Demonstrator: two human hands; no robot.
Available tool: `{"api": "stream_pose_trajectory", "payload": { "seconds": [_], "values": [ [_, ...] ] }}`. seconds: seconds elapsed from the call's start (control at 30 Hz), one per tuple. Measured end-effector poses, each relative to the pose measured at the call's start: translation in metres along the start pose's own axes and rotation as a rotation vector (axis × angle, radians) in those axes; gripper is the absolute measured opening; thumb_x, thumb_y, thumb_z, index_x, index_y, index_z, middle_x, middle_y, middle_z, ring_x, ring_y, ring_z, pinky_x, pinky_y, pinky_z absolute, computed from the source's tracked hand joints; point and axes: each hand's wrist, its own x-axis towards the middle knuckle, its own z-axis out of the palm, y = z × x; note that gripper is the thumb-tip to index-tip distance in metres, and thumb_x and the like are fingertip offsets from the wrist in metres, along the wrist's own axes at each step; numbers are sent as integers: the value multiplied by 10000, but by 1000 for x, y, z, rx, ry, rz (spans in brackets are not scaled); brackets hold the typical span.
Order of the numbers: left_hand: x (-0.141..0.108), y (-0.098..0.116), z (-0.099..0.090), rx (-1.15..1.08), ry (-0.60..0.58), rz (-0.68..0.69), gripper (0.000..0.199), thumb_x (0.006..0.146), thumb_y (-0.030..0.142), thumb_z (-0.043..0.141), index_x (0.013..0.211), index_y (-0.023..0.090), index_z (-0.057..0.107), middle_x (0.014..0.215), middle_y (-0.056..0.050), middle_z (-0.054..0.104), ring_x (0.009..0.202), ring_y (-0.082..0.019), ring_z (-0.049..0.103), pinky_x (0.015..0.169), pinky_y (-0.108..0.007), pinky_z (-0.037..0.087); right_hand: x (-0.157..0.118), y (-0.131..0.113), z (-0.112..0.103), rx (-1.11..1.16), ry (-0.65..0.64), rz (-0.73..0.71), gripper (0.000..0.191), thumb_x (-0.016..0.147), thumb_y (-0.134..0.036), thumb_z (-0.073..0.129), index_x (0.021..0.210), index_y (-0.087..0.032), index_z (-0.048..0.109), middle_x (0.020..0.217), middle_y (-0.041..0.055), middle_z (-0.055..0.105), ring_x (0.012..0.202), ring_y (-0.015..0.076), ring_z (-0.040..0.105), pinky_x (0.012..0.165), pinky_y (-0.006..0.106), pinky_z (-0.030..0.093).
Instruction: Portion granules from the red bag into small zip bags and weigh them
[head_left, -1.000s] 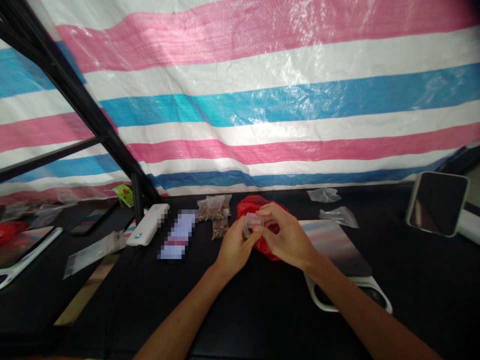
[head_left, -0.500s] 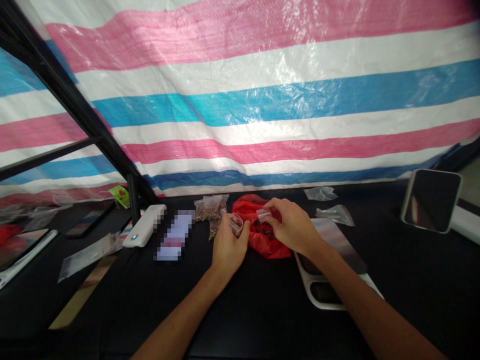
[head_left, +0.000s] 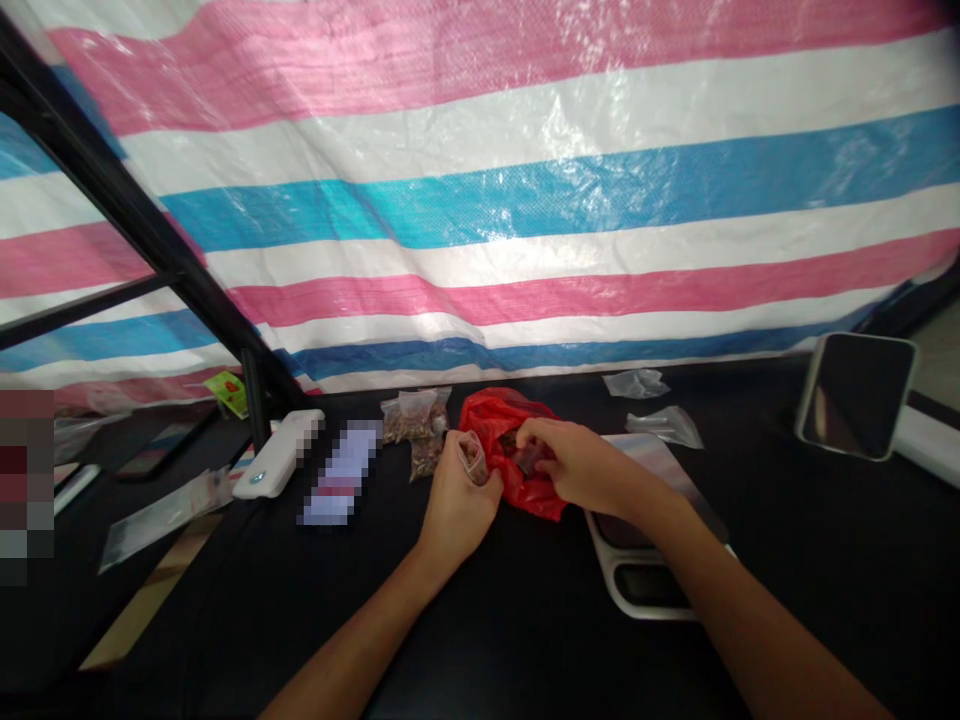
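Note:
My left hand [head_left: 459, 500] is wrapped round a small clear plastic bag [head_left: 472, 458] with its mouth facing up and some brownish content inside. A red plastic bag [head_left: 517, 415] lies open just beyond, with dark contents. My right hand [head_left: 577, 465] reaches over its right side, fingers pinched on a small clear piece [head_left: 531, 460], perhaps a little bag, low in the opening. Left of the red bag lie small filled bags [head_left: 411, 420] of dried bits. A white scale [head_left: 626, 590] with a metal plate sits partly under my right forearm.
Clear bags [head_left: 637, 383] lie behind the scale. A dark-screened device [head_left: 856, 395] stands at the right. On the left are a white device [head_left: 276, 460], a blurred phone [head_left: 343, 475], a long clear bag [head_left: 161, 520] and a black frame [head_left: 150, 240]. Striped sheeting [head_left: 525, 210] hangs behind.
My right hand has lowered the small clear piece into the red bag's opening. The clear bag in my left hand now shows its mouth more upright. The view has shifted slightly.

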Motion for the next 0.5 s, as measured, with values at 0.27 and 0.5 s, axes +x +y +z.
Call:
{"api": "stream_pose_trajectory", "payload": {
  "seconds": [0.27,0.5],
  "values": [
    [8,-2,2,-262,-25,-111,343,717,152,719,893,226,434,788,70,510,650,-87,516,656,-221,439,6,8,8,82,61,-36,373,817,-19,597,1100,-224,729,1075,65,734,909,202,681,826,309,496],
    [7,-1,-5,2,115,85,207,840,215,667,873,223,462,789,40,474,681,-118,478,662,-243,412,2,0,1,113,3,43,319,790,-25,597,999,-248,690,912,-8,738,788,172,656,702,274,435]
  ]
}}
